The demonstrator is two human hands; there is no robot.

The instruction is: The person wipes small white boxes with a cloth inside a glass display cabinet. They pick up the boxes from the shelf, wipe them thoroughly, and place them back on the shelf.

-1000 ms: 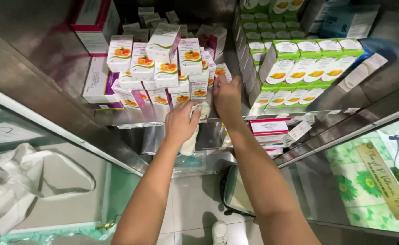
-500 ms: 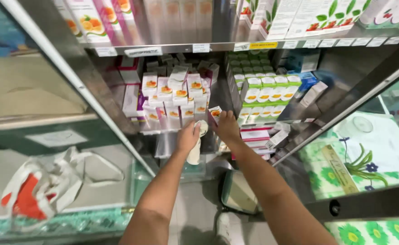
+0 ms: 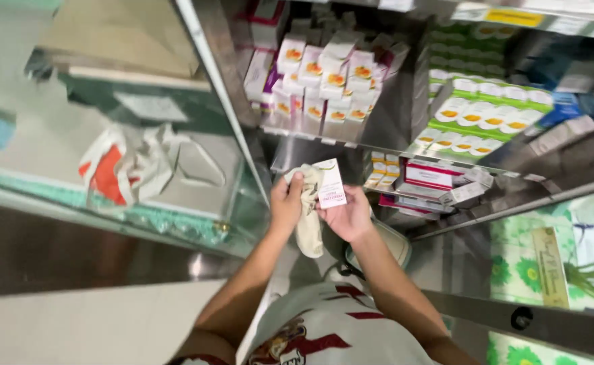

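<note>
wiping box | left hand (image 3: 285,203) grips cloth (image 3: 308,216) | right hand (image 3: 348,215) clamps small box (image 3: 330,184) | next, likely: steady rub, near shelf (image 3: 324,140)

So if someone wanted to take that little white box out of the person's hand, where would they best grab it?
Probably by the upper end of the small white box, pinching its two broad flat faces from above. That end stands clear, tilted up, while the right hand cups the lower end and the left hand presses a pale cloth against its left side.
</note>
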